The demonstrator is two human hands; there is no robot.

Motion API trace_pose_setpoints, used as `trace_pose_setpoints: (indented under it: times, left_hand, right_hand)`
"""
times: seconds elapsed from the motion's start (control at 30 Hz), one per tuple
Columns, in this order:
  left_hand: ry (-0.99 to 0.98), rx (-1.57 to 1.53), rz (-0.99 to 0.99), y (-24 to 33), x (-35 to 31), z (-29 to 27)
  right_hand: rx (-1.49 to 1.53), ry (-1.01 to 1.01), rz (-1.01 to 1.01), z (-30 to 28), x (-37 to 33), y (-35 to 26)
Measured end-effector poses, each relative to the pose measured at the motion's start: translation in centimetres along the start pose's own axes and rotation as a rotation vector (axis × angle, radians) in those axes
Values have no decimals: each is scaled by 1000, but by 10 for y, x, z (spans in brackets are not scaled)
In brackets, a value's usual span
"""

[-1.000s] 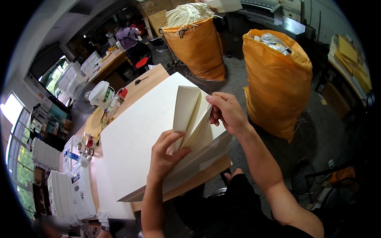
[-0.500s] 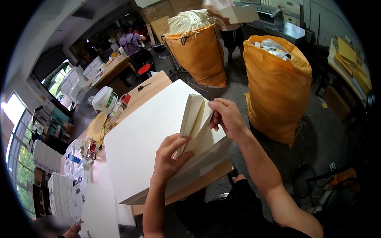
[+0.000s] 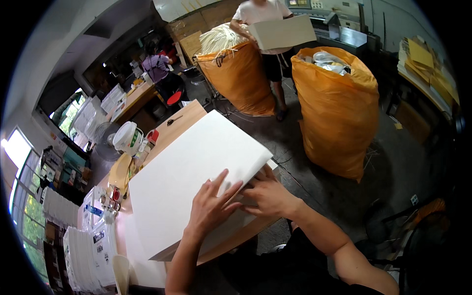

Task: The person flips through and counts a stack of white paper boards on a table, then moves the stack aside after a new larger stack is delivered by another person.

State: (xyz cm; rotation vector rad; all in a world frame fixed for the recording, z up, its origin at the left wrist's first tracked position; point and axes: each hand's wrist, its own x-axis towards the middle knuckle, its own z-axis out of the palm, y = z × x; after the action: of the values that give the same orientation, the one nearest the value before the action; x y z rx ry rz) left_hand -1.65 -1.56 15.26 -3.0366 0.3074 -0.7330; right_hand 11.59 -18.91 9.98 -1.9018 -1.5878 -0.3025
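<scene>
A broad white stack of sheets (image 3: 196, 162) lies at an angle on the wooden table. My left hand (image 3: 212, 202) rests on its top near the front edge, fingers spread, palm down. Beside it, my right hand (image 3: 270, 194) curls round the stack's near right edge, close to the corner. Some of its fingertips are hidden behind the top sheet's edge. The folded cream paper strip is out of sight.
Two large orange sacks, one of paper strips (image 3: 236, 73) and one of scraps (image 3: 337, 113), stand beyond the table (image 3: 191, 112). A person carries a pale box (image 3: 285, 33) behind them. Scissors (image 3: 173, 120), a white bucket (image 3: 128, 135) and several paper stacks (image 3: 78, 255) sit leftward.
The folded cream strip has gone from my hands. Both hands have moved down to the stack's near edge, the left flattening out. The person behind has come further into view with the box.
</scene>
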Motion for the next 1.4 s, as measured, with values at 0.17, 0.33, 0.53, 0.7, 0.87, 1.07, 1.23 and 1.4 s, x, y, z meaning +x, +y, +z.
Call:
trace_pose_setpoints:
  times: [0.17,0.33,0.53,0.7,0.87,1.07,1.23,1.4]
  left_hand:
    - [31,-191,-182,-4,-1,4]
    - [-16,-122,-209,-5,-9,3]
    - [44,310,-522,-1,-96,-30]
    - [455,531,-869,-26,-263,-74]
    - [272,349,-661,47,-236,-112]
    - [984,-602,-1332,99,-260,-47]
    - [786,-1611,-1337,76,-242,-50]
    - [964,-1362,-1464,107,-292,-124]
  right_hand:
    - [207,-231,185,-6,1,-1]
    - [306,-295,229,-1,5,-2]
    - [-38,38,-41,-4,7,4]
    - [134,-256,122,-8,8,-4]
    - [-34,-82,109,3,-5,-2]
    - [15,-2,35,15,0,-5]
    - [47,-16,30,19,-8,5]
    - [-15,4,21,37,-16,51]
